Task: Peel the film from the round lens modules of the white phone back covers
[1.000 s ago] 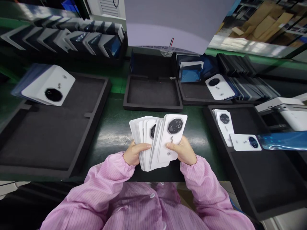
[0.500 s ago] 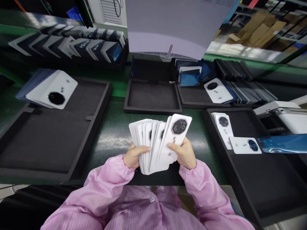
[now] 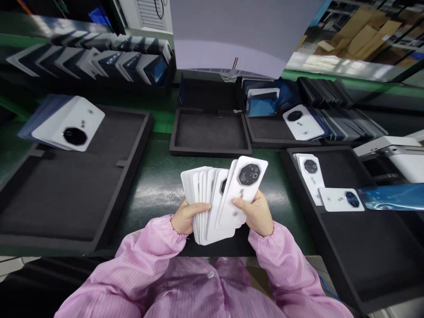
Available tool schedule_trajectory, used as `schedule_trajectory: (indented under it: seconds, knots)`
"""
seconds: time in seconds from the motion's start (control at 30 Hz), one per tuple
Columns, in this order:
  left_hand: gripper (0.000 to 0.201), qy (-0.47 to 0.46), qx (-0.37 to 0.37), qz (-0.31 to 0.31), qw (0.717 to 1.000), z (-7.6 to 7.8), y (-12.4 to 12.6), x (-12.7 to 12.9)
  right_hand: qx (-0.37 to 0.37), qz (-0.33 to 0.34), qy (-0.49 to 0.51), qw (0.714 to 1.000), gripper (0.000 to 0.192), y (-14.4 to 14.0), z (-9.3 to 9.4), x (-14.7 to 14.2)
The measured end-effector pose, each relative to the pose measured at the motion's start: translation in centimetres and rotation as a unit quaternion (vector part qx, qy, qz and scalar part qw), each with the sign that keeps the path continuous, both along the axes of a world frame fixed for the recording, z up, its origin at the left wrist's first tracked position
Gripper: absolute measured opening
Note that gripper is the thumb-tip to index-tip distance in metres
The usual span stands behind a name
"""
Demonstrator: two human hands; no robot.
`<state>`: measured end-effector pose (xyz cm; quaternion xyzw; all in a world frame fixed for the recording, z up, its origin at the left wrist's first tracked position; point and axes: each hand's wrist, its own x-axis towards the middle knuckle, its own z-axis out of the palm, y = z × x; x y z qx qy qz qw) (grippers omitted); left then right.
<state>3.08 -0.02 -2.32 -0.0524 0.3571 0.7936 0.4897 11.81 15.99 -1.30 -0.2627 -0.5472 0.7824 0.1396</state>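
I hold a fanned stack of white phone back covers (image 3: 212,198) upright over the green bench, close to my chest. My left hand (image 3: 187,217) grips the bulk of the stack from the left, thumb across the front edges. My right hand (image 3: 258,214) holds the frontmost cover (image 3: 241,192), thumb pressed on its face; this cover shows a dark octagonal camera cutout near its top and tilts to the right, away from the rest.
A large black foam tray (image 3: 109,185) lies at left with a white cover stack (image 3: 68,123) on its far corner. A small black tray (image 3: 210,132) sits ahead. At right, a black tray (image 3: 364,247) holds two white covers (image 3: 326,185). Rows of dark and blue covers stand behind.
The frontmost cover has slid up and tilted further right, away from the fan. Both hands stay in about the same place.
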Motion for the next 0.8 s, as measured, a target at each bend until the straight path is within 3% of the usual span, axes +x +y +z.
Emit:
schedule_trajectory:
  seconds: [0.3, 0.53, 0.67, 0.8]
  knots:
    - [0.066, 0.007, -0.002, 0.004, 1.000, 0.2, 0.1, 0.3, 0.025, -0.002, 0.004, 1.000, 0.044, -0.1, -0.4, 0.1]
    - [0.062, 0.005, 0.006, 0.039, 0.999, 0.5, 0.2, 0.0, -0.005, 0.116, 0.000, 0.993, 0.046, -0.6, -0.6, -0.3]
    - [0.065, -0.014, 0.017, 0.043, 0.999, 0.9, 0.1, -0.4, -0.014, 0.123, 0.013, 0.992, 0.045, -0.5, -0.5, -0.3]
    - [0.064, 0.013, 0.020, 0.021, 1.000, 1.1, -0.3, -0.3, 0.022, 0.111, 0.021, 0.993, 0.047, -0.3, -0.5, 0.2]
